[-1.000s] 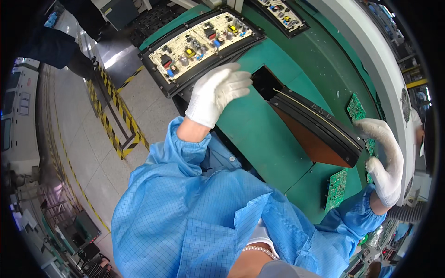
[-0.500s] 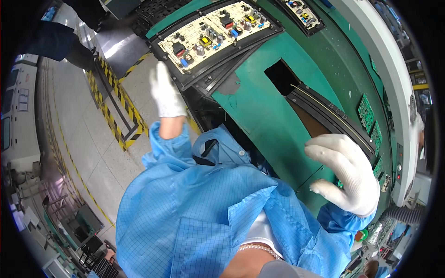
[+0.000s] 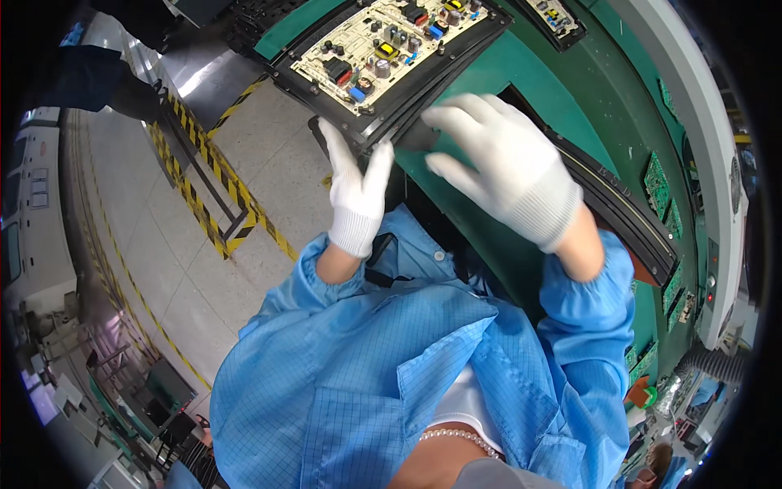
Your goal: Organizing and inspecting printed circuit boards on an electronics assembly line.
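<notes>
My left hand, in a white knit glove, is at the near corner of a black carrier tray, thumb and fingers apart. Whether the fingertips touch the tray edge I cannot tell. A cream circuit board panel with capacitors and yellow, red and blue parts lies in this tray. More black trays show under it, at an angle. My right hand, also gloved, hovers over the green bench just right of the stack. Its fingers are curved and parted from the thumb, with nothing seen between them.
A long black frame lies on the right, partly behind my right hand. Green circuit boards line the bench's far right side. Another populated board sits at the top. Yellow-black striped tape marks the floor at left.
My right hand has swung left and away from me, toward the tray stack. My left hand has come right and nearer, to the stack's near corner. The whole view has shifted slightly.
</notes>
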`<state>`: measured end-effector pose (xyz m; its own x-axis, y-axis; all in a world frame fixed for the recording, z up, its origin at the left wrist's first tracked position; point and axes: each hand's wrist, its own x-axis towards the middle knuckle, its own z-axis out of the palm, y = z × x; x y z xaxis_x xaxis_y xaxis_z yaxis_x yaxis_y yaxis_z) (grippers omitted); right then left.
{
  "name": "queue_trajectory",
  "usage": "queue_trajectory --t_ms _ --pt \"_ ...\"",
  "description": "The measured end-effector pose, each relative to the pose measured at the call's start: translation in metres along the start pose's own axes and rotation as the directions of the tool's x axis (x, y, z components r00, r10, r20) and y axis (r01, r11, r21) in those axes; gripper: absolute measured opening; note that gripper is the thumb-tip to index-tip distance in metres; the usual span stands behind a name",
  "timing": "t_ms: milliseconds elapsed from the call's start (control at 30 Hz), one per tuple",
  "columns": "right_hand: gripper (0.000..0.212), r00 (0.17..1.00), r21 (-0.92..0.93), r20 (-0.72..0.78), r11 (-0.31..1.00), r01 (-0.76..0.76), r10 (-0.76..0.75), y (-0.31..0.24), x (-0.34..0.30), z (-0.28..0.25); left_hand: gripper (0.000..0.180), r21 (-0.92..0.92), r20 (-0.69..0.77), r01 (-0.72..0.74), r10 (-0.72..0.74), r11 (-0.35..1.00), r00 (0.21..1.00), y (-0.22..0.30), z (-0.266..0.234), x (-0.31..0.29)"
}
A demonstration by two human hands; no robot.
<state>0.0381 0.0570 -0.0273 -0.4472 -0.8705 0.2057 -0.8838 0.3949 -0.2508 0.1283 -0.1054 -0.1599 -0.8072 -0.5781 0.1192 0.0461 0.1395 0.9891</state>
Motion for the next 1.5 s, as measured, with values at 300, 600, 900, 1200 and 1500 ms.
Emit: queue_trajectory --t_ms 300,600,900,1200,1500 --pt "0.056 0.985 0.049 -0.171 0.999 0.003 0.006 -0.003 0.044 0.079 0.083 0.403 0.211 -0.276 0.205 0.872 0.956 0.009 -0.037 -0.006" --pt "0.044 0.973 0.117 -0.226 0.993 -0.021 0.047 0.01 0.041 0.08 0.079 0.441 0.285 -0.253 0.133 0.861 0.949 0.018 -0.052 -0.011" --pt "0.037 0.969 0.167 -0.243 0.986 -0.012 0.053 0.013 0.041 0.087 0.047 0.516 -0.001 -0.399 0.466 0.758 0.885 0.013 -0.099 0.131" --pt "0.036 0.969 0.201 -0.235 0.979 -0.028 0.076 0.017 0.039 0.089 0.035 0.627 0.229 -0.38 0.305 0.68 0.924 0.023 -0.089 0.16" --pt "0.025 0.949 0.338 -0.287 0.941 -0.024 0.128 0.042 0.04 0.07 0.027 0.501 0.274 -0.302 0.183 0.811 0.944 0.031 -0.096 0.159"
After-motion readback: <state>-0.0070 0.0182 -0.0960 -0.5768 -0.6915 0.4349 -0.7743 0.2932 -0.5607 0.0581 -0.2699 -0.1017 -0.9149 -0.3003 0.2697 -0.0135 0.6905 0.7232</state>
